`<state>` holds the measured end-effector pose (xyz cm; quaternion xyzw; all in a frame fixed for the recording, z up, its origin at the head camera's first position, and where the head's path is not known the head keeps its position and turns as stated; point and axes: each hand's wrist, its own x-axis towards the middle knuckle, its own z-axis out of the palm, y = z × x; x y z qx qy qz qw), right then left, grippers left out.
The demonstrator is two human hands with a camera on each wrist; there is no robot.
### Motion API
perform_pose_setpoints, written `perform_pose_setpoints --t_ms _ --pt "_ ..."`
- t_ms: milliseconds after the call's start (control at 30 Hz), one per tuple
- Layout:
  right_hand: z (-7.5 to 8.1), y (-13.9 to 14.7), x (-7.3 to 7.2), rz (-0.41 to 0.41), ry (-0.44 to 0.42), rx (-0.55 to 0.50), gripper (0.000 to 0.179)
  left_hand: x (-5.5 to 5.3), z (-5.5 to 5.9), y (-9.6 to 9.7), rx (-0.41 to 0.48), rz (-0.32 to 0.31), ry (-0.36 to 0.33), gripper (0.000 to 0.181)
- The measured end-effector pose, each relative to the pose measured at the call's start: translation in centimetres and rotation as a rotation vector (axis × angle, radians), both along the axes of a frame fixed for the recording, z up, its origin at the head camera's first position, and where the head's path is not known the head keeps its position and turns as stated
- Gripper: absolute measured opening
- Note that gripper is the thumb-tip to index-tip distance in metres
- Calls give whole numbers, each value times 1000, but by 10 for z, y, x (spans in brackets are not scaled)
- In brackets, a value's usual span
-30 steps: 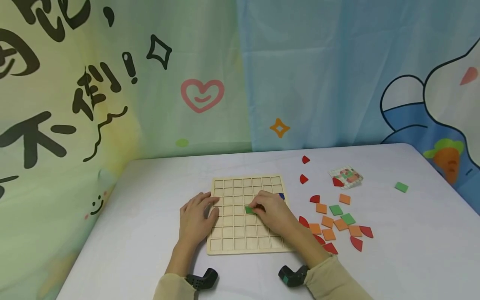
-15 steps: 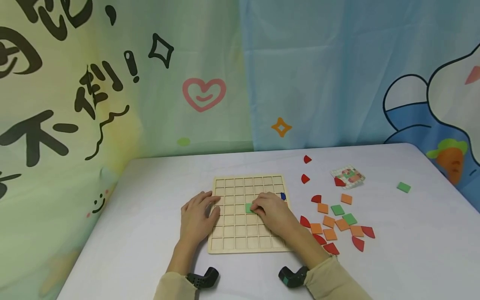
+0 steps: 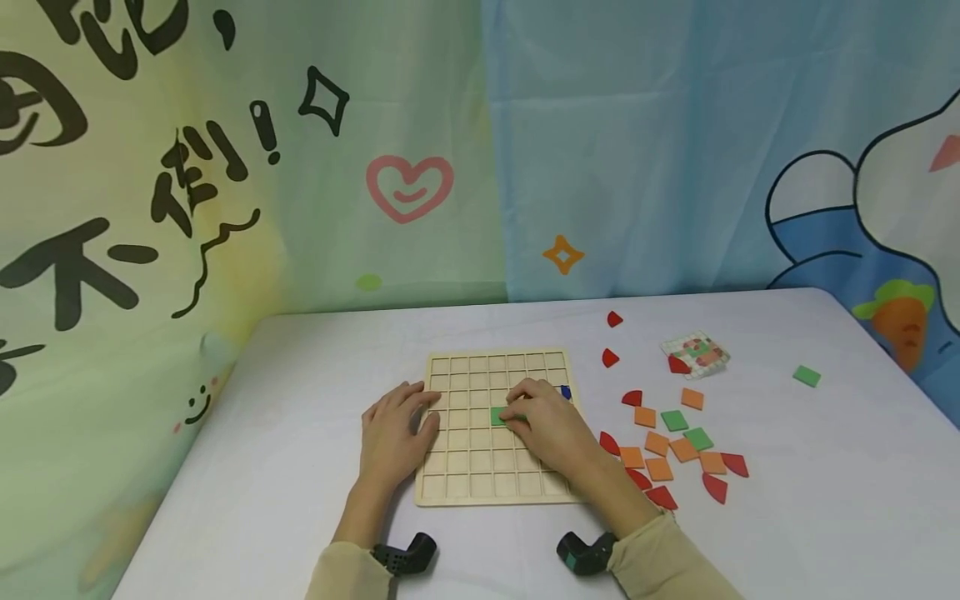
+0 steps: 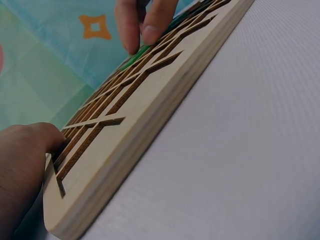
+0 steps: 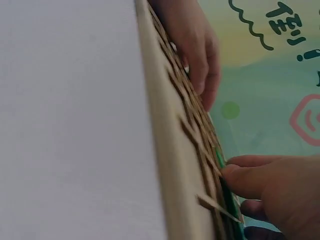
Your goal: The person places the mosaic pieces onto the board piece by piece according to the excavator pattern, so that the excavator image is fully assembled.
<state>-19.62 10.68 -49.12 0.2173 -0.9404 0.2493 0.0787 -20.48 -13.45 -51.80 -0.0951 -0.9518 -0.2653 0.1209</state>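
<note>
A wooden grid board [image 3: 457, 487] lies on the white table. My left hand [image 3: 393, 437] rests on its left edge, thumb and fingers spread. Over the middle of the board, the fingertips of my right hand [image 3: 551, 425] touch or hover just over a green square tile [image 3: 497, 416] that lies in a grid cell. In the left wrist view, the thumb and a finger of the right hand [image 4: 145, 22] stand apart above the green tile [image 4: 135, 59]. More green shows beneath that hand in the right wrist view. A blue piece [image 3: 566, 392] sits near the board's right edge, partly covered.
Right of the board lie several orange squares [image 3: 656, 443], red quarter-round pieces [image 3: 715, 487] and green squares [image 3: 674, 420]. A patterned card [image 3: 701, 353] lies farther back with a red piece on it. One green square [image 3: 807, 376] lies apart at far right.
The green tile, tilted and darker a second ago, now lies flat in its cell. The right hand's finger and thumb have parted slightly. My left hand stays on the board's edge.
</note>
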Motion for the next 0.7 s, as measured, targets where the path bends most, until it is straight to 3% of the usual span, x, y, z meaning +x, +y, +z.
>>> perform_pose_setpoints --t_ms 200,367,533,700 --pt "16 23 -3 5 -111 -4 12 0 -1 -3 8 -6 -1 29" --pt "29 75 -10 -120 -262 38 20 -1 -3 -2 -1 5 -9 29" --pt "38 132 -8 -270 -447 101 34 -2 -3 -1 8 1 -10 28" --pt "37 166 -5 -307 -585 135 40 -1 -1 -3 2 4 -7 28"
